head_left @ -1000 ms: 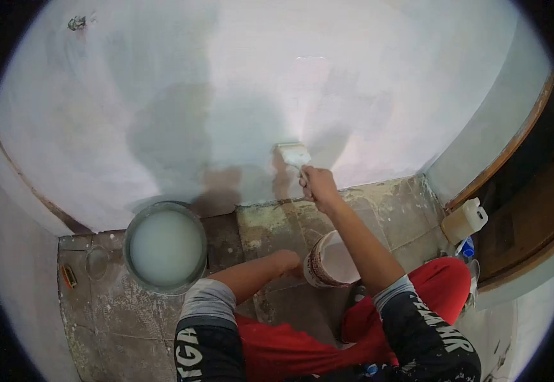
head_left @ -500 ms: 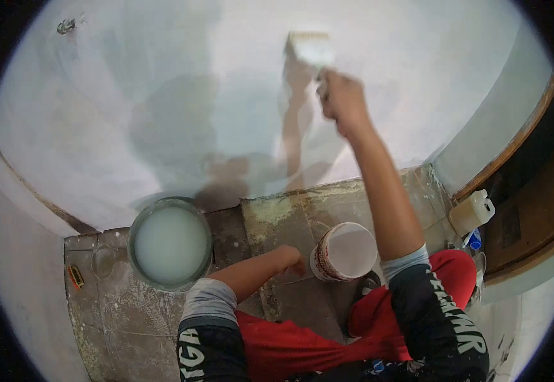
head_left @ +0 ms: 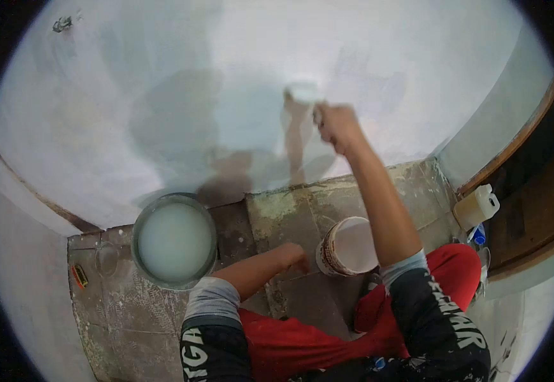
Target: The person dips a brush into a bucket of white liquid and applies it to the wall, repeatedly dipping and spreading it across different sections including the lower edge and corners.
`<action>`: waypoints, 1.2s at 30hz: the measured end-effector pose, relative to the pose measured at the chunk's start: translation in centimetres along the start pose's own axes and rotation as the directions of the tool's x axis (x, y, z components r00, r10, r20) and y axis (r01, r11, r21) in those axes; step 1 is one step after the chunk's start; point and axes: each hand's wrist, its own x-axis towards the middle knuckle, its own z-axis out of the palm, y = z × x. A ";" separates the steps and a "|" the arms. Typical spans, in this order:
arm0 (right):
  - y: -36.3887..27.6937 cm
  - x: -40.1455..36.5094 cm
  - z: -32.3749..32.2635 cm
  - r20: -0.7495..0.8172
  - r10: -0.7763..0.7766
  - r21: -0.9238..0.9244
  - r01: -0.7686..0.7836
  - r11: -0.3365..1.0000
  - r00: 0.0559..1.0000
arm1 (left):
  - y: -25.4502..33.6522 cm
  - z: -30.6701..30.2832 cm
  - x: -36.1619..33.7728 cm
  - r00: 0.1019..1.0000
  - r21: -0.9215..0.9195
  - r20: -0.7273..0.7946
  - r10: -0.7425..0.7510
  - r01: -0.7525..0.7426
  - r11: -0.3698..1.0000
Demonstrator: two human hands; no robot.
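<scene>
A wide paintbrush (head_left: 303, 92), blurred by motion, lies against the pale wall (head_left: 258, 51). My right hand (head_left: 339, 125) is closed around its handle, with the arm stretched forward. Low over the floor, my left hand (head_left: 294, 258) hangs with its fingers loosely bent downward and nothing visible in them. It is nearest to a white bucket (head_left: 325, 254) with printed sides, just to its right, and does not touch it. Left of that hand stands a round dark basin (head_left: 138, 258) holding cloudy whitish liquid.
A jerrycan (head_left: 474, 209) of yellowish liquid stands by the brown wooden door (head_left: 525, 223) at the right, with a blue item (head_left: 479, 235) beside it. A small yellow-and-red object (head_left: 80, 275) lies on the stained tile floor (head_left: 143, 312) at the left. My red-clothed legs fill the near side.
My right hand has brought the paintbrush down along the wall. My left hand stays in nearly the same place. The whole view has shifted slightly.
</scene>
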 end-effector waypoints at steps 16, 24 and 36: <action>18.2 2.5 4.2 0.138 0.058 0.274 -0.094 0.957 0.989 | -1.1 0.8 2.0 0.988 -0.006 0.063 -0.139 0.140 0.990; 6.1 4.3 -0.6 0.073 -0.040 -0.043 0.044 0.998 0.996 | -0.8 0.5 0.7 0.996 0.099 -0.070 -0.046 0.053 0.994; -11.3 1.2 -4.5 0.005 -0.523 -0.055 0.523 0.851 0.852 | 1.3 -2.0 0.6 0.895 0.061 0.412 -0.170 0.160 0.985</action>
